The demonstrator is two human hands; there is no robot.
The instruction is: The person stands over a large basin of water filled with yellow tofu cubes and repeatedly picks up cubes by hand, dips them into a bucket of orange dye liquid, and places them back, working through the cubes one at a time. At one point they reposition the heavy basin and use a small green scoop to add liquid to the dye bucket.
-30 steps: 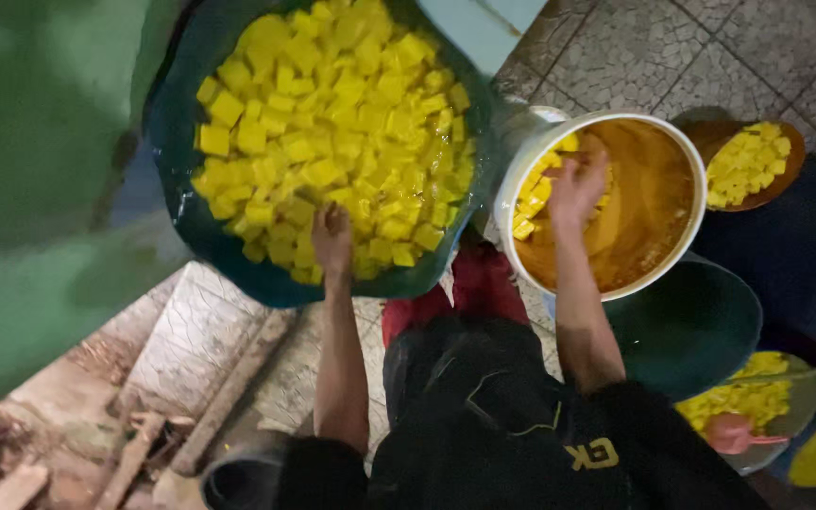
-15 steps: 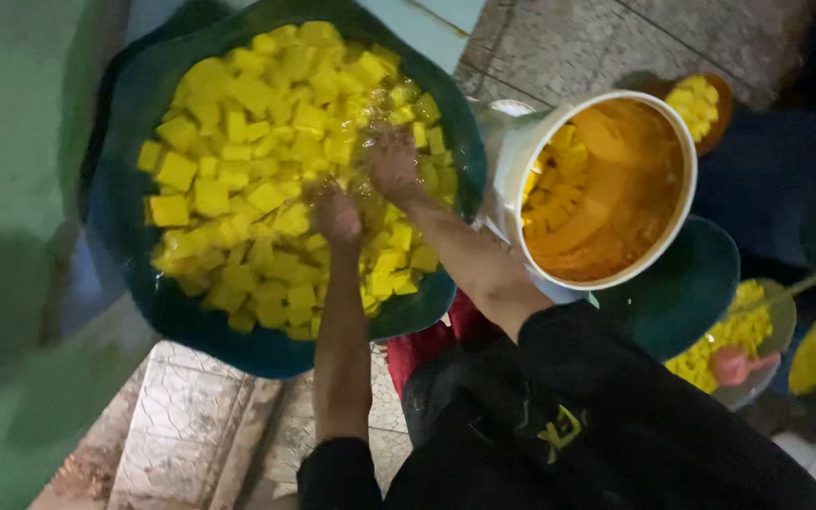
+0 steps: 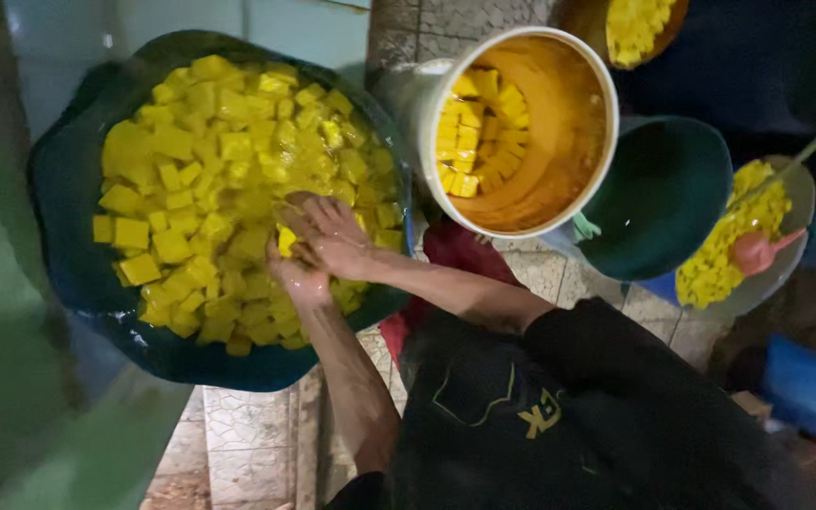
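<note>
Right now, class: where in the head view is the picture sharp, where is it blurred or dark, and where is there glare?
Head view: the yellow cubes in the dark basin and both hands, left and right, are sharp and warmly lit; wet glare shows on the cubes; the green surface at the left edge is blurred; the upper right corner is in deep shadow.

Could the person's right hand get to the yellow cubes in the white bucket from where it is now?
Probably yes. The right hand rests on the cubes in the dark green basin, beside the white bucket. The bucket is open-topped, its yellow cubes lie exposed, and nothing stands between.
</note>
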